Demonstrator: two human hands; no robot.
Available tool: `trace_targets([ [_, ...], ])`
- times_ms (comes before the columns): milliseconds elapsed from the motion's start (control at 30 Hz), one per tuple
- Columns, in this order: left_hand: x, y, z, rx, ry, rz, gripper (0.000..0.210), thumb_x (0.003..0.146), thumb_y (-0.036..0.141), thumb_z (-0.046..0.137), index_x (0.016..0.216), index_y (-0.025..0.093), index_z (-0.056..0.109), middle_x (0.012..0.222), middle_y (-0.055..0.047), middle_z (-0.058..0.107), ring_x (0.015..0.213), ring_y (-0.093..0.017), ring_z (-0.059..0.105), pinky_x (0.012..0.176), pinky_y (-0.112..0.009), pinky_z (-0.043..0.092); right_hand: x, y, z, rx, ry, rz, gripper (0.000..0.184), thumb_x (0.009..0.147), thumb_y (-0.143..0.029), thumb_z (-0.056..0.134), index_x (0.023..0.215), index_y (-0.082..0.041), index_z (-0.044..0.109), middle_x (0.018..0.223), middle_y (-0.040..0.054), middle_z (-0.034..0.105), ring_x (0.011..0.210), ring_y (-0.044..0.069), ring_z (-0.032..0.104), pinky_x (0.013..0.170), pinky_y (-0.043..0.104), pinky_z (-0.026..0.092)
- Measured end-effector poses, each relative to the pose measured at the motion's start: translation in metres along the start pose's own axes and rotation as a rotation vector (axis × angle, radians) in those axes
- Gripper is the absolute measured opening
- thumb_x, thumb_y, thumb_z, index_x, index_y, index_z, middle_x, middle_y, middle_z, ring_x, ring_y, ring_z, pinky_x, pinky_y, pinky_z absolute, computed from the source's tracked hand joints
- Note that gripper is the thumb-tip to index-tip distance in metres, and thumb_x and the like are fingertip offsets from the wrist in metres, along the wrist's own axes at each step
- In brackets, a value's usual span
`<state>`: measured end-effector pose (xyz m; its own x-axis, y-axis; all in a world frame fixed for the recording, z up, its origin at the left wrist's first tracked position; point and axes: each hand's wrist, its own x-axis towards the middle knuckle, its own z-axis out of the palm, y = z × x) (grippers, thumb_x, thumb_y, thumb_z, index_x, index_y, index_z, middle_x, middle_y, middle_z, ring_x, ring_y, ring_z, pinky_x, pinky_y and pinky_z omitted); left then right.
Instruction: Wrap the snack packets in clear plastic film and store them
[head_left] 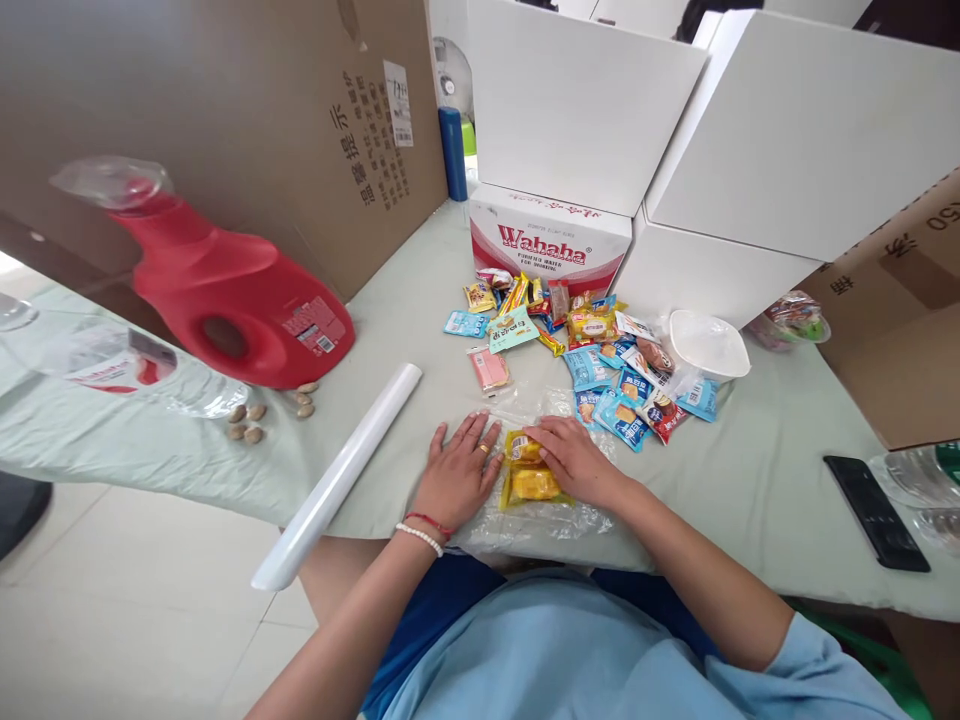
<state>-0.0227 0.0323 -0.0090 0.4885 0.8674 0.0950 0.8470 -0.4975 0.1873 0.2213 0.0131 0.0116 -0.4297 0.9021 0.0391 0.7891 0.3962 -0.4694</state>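
Two yellow snack packets (535, 484) lie one below the other on a thin clear plastic bag (487, 525) at the near edge of the table. My right hand (577, 460) curls its fingers over the right end of the upper packet; its fingertips rest on the wrapper. Just left of the packets, my left hand (459, 475) lies flat with its fingers spread, pressing on the table and the bag's left edge. It wears a ring, and a red cord and a white bead bracelet circle the wrist. A pink packet (490, 371) lies beyond the bag.
A pile of wrapped snacks (592, 325) spreads before a Wahaha carton (547, 240), beside a white bowl (709, 345). To the left are a white roll (341, 475), several nuts (253, 435), a red jug (240, 300) and a clear bottle (112, 365). A phone (877, 513) lies right.
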Motion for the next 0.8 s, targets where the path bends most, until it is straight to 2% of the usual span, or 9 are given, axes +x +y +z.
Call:
trace_targets([
  [100, 0.0, 0.0, 0.001, 0.003, 0.007, 0.001, 0.053, 0.108, 0.04, 0.034, 0.156, 0.024, 0.05, 0.168, -0.011, 0.042, 0.156, -0.029, 0.04, 0.129, -0.061, 0.023, -0.003, -0.005, -0.002, -0.016, -0.02, -0.015, 0.047, 0.11, -0.037, 0.042, 0.154, -0.025, 0.053, 0.149, 0.0151, 0.058, 0.148, 0.03, 0.043, 0.123, 0.064, 0.029],
  [200, 0.001, 0.0, 0.001, 0.0, -0.002, -0.004, 0.053, 0.108, 0.04, 0.033, 0.156, 0.024, 0.049, 0.168, -0.011, 0.042, 0.155, -0.029, 0.04, 0.128, -0.063, 0.025, -0.005, -0.009, -0.003, -0.064, -0.065, -0.022, 0.061, 0.106, -0.055, 0.05, 0.159, -0.026, 0.046, 0.156, 0.0161, 0.054, 0.152, 0.035, 0.038, 0.124, 0.071, 0.02],
  [300, 0.002, 0.0, -0.001, -0.018, -0.006, -0.01, 0.053, 0.109, 0.039, 0.031, 0.157, 0.024, 0.048, 0.169, -0.011, 0.04, 0.156, -0.029, 0.039, 0.127, -0.063, 0.027, -0.004, -0.011, -0.007, -0.075, -0.108, -0.009, 0.066, 0.105, -0.058, 0.049, 0.161, -0.025, 0.042, 0.16, 0.0169, 0.05, 0.154, 0.037, 0.035, 0.124, 0.075, 0.016],
  [367, -0.001, -0.002, -0.006, -0.026, 0.036, -0.038, 0.053, 0.109, 0.038, 0.031, 0.156, 0.023, 0.049, 0.171, -0.012, 0.036, 0.159, -0.031, 0.034, 0.126, -0.064, 0.027, -0.006, -0.009, -0.017, -0.045, -0.103, -0.022, 0.068, 0.106, -0.059, 0.047, 0.162, -0.022, 0.04, 0.164, 0.0184, 0.045, 0.155, 0.037, 0.034, 0.124, 0.075, 0.016],
  [467, -0.016, -0.007, -0.019, -0.048, 0.12, -0.021, 0.051, 0.109, 0.037, 0.034, 0.154, 0.024, 0.052, 0.171, -0.012, 0.037, 0.162, -0.032, 0.026, 0.129, -0.064, 0.021, -0.021, -0.008, -0.041, 0.051, 0.031, -0.092, 0.069, 0.107, -0.059, 0.044, 0.164, -0.021, 0.036, 0.165, 0.0197, 0.041, 0.154, 0.035, 0.036, 0.126, 0.068, 0.022],
  [567, -0.041, -0.015, -0.033, -0.16, 0.055, 0.213, 0.057, 0.107, 0.046, 0.041, 0.16, 0.026, 0.043, 0.168, -0.012, 0.042, 0.16, -0.028, 0.03, 0.132, -0.055, 0.023, -0.054, -0.014, -0.057, 0.149, 0.117, -0.201, 0.073, 0.103, -0.066, 0.046, 0.163, -0.024, 0.036, 0.156, 0.0175, 0.052, 0.146, 0.033, 0.047, 0.122, 0.056, 0.038],
  [667, -0.063, -0.022, -0.033, -0.243, -0.035, 0.485, 0.083, 0.096, 0.071, 0.054, 0.163, 0.026, 0.035, 0.169, -0.017, 0.038, 0.156, -0.032, 0.038, 0.131, -0.057, 0.025, -0.092, -0.022, -0.042, 0.08, 0.087, -0.211, 0.09, 0.093, -0.074, 0.06, 0.163, -0.022, 0.036, 0.147, 0.0187, 0.059, 0.135, 0.036, 0.054, 0.113, 0.055, 0.046],
  [733, -0.071, -0.025, -0.027, -0.232, -0.038, 0.533, 0.083, 0.095, 0.069, 0.059, 0.162, 0.026, 0.036, 0.167, -0.018, 0.041, 0.152, -0.033, 0.044, 0.13, -0.06, 0.024, -0.11, -0.023, -0.021, -0.018, 0.08, -0.131, 0.079, 0.098, -0.061, 0.063, 0.16, -0.019, 0.04, 0.135, 0.0189, 0.066, 0.123, 0.036, 0.059, 0.105, 0.056, 0.049],
  [800, -0.071, -0.029, -0.021, -0.22, -0.023, 0.466, 0.07, 0.101, 0.054, 0.059, 0.161, 0.024, 0.038, 0.16, -0.018, 0.051, 0.145, -0.03, 0.052, 0.127, -0.056, 0.031, -0.117, -0.02, -0.004, -0.055, 0.087, -0.022, 0.054, 0.104, -0.041, 0.057, 0.153, -0.017, 0.05, 0.115, 0.0167, 0.072, 0.106, 0.033, 0.062, 0.092, 0.052, 0.052],
])
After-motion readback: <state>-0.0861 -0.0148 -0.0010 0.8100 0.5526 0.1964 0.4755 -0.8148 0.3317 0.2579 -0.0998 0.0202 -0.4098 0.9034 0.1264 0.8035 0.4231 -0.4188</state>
